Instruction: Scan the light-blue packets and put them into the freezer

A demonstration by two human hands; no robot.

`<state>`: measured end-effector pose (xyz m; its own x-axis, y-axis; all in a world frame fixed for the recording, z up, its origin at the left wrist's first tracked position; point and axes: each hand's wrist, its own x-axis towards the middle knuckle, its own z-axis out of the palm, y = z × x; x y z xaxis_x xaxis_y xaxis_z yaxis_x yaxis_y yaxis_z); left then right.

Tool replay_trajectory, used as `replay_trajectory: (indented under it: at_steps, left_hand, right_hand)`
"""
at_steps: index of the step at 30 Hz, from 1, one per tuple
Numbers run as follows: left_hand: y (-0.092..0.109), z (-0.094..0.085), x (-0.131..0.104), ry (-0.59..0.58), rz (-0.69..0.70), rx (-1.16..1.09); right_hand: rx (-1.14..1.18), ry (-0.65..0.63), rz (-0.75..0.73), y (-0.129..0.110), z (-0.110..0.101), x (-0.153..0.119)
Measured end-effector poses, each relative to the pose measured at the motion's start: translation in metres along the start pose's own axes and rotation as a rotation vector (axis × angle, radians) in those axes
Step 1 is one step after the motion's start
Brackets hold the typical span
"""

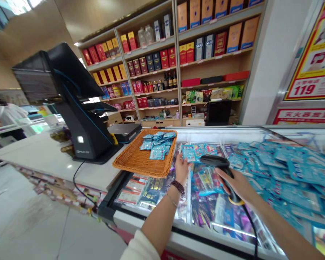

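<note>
My left hand (181, 167) grips a small blue packet (189, 153) by its left edge, above the glass-topped case. A black barcode scanner (216, 160) is in my right hand (234, 183), fingers wrapped round its handle, its head pointing left at the packet. The scanner's cable hangs down from the handle. Just left of my left hand, an orange wicker basket (130, 161) holds several similar blue packets (157, 151) in its right half. A large spread of loose blue packets (276, 169) lies to the right of my right hand.
A black checkout terminal (81, 108) stands on the white counter (56, 153) at left, with a dark box (126, 131) beside it. Under the case's glass lie packaged goods (208, 177). Shelves (151, 76) of boxes and bottles line the back. A person (9, 115) is at far left.
</note>
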<state>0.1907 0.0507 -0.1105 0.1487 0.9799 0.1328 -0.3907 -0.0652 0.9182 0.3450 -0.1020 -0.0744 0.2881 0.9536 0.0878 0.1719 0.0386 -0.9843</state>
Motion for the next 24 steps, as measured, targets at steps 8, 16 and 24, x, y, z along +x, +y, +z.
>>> replay_trajectory:
  at_steps: [8,16,24]
  left_hand:
    - [0.002,0.002,-0.003,0.026,-0.001,0.004]
    - [0.001,0.0,0.0,-0.006,-0.006,0.065]
    - [-0.01,0.04,0.006,-0.159,-0.117,0.088]
  right_hand:
    - [0.009,0.029,0.003,-0.008,0.002,-0.005]
    - [0.068,0.064,-0.043,-0.009,-0.005,-0.003]
    - [0.121,0.365,-0.007,-0.032,-0.095,-0.028]
